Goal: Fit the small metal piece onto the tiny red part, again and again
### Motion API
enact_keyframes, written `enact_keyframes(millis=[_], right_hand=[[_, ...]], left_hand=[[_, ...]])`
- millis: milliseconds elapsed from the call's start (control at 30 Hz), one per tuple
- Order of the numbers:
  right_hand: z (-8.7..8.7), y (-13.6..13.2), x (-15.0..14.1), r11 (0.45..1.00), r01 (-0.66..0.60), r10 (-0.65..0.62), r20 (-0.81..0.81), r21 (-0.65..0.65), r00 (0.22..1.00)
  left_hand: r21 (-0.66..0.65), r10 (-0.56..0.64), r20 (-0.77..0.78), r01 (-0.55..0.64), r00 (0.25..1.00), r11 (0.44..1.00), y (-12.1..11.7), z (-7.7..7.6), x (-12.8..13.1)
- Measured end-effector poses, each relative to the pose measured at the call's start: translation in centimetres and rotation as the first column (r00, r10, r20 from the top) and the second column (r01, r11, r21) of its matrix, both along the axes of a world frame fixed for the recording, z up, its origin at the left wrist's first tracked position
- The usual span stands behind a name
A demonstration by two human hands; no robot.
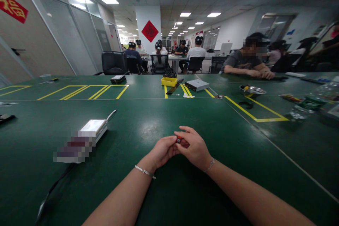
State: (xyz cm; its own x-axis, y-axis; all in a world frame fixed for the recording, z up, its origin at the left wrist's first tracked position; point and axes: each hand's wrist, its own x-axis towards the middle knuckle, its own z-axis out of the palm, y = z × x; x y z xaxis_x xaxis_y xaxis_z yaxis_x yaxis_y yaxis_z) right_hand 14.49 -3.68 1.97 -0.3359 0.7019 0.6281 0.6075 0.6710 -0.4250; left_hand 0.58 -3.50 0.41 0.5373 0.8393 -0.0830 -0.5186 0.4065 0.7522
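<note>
Small red-and-orange object (pixel 183 142), partly hidden, sits nearer than the yellow plastic tray (pixel 169 81); slightly curled fingers of the bare left hand (pixel 164 151) and bare right hand (pixel 194 147) grasp it

Bare forearms on show, both sides! Running up the left forearm (pixel 119 197), meeting a silvery band-like bracelet (pixel 144 172) just below the left hand (pixel 164 152), smooth and bright along its length, with tiny bead-like bits at the end nearer the right arm. Now over to the right forearm (pixel 254 190), ringed near the right hand (pixel 196 149) by a finer, chain-like bracelet (pixel 211 164), also silvery, glinting in small pieces too tiny to make out. Bare fingers on both hands!
</note>
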Motion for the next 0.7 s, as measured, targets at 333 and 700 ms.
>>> enact_keyframes(millis=[333,700], right_hand=[[0.6,0.2,0.3,0.993,0.08,-0.069,0.126,-0.089,0.99],[0.7,4.9,23.3,0.361,0.918,-0.764,0.512,-0.165,0.392]], left_hand=[[-0.021,-0.006,-0.021,0.005,1.0,1.0,0.0,0.2,-0.1],[-0.037,0.009,-0.065,-0.011,0.998,0.999,0.1,1.0,-0.6]])
